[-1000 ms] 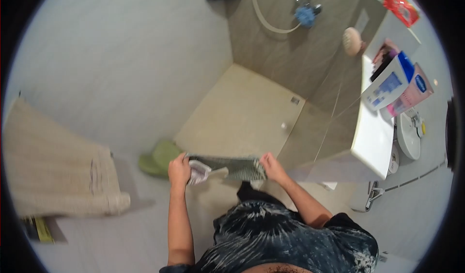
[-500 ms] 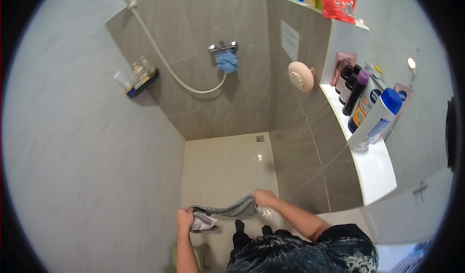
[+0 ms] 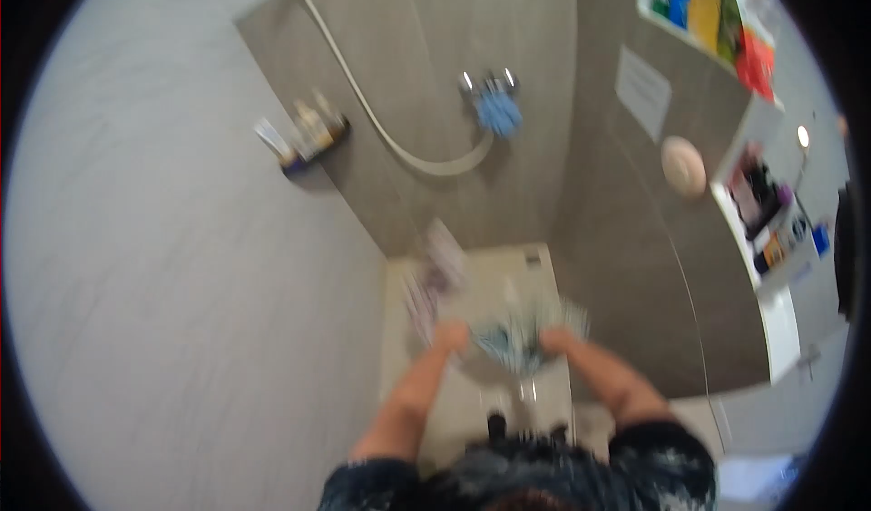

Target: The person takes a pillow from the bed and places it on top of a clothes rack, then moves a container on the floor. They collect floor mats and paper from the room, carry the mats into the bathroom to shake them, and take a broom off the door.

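Observation:
A greyish-green patterned cloth [image 3: 510, 343] is stretched between my two hands, blurred by motion. My left hand [image 3: 452, 337] is closed on its left end, and a pinkish-white striped cloth [image 3: 435, 280] flares up and out beside that hand. My right hand [image 3: 557, 339] grips the green cloth on the other side, where a loose part of it fans out past the fingers. Both hands are held in front of my body, over the pale shower floor.
Ahead, a shower hose [image 3: 381, 130] hangs near a blue puff [image 3: 498, 114] at the tap. A corner rack [image 3: 313, 148] with bottles is at left. Right are a pink round object [image 3: 683, 166], a white ledge [image 3: 778, 334] with bottles, and a floor drain [image 3: 533, 259].
The hands have come closer together and higher over the floor. The striped cloth has swung up and outward from beside my left hand. The camera view has shifted, and the green slippers are out of sight.

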The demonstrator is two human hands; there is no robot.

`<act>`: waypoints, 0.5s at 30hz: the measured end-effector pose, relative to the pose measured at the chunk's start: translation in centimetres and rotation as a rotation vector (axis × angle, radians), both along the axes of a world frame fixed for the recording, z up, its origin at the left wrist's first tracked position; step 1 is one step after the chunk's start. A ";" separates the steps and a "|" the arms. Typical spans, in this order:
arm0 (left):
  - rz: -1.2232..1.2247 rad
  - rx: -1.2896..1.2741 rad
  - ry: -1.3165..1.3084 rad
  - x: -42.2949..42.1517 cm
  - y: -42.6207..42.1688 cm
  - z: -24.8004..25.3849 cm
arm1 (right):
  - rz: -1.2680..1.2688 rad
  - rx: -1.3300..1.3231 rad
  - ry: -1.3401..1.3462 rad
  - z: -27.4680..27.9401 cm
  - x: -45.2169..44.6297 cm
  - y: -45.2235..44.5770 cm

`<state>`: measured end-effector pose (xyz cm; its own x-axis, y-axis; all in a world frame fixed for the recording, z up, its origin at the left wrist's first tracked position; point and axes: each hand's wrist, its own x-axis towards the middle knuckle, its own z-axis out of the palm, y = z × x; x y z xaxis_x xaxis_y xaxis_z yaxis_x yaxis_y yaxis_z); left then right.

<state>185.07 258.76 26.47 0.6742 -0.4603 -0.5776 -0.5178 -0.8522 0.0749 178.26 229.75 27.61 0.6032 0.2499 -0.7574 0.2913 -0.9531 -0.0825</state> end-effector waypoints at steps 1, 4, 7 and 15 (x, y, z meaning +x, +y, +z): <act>0.055 -0.348 -0.768 -1.7 -0.4 -6.8 | -0.111 0.050 -0.523 -3.3 -0.5 0.2; 0.201 -0.150 0.049 -4.3 -2.1 -3.4 | -0.412 0.203 -0.462 0.3 -0.9 0.8; 0.342 -0.365 -0.048 -0.6 -3.6 -3.5 | -0.703 0.230 -0.639 2.8 1.4 -0.9; 0.388 -1.053 -0.887 5.4 -2.9 24.3 | -0.509 0.798 -1.177 31.4 5.8 -3.8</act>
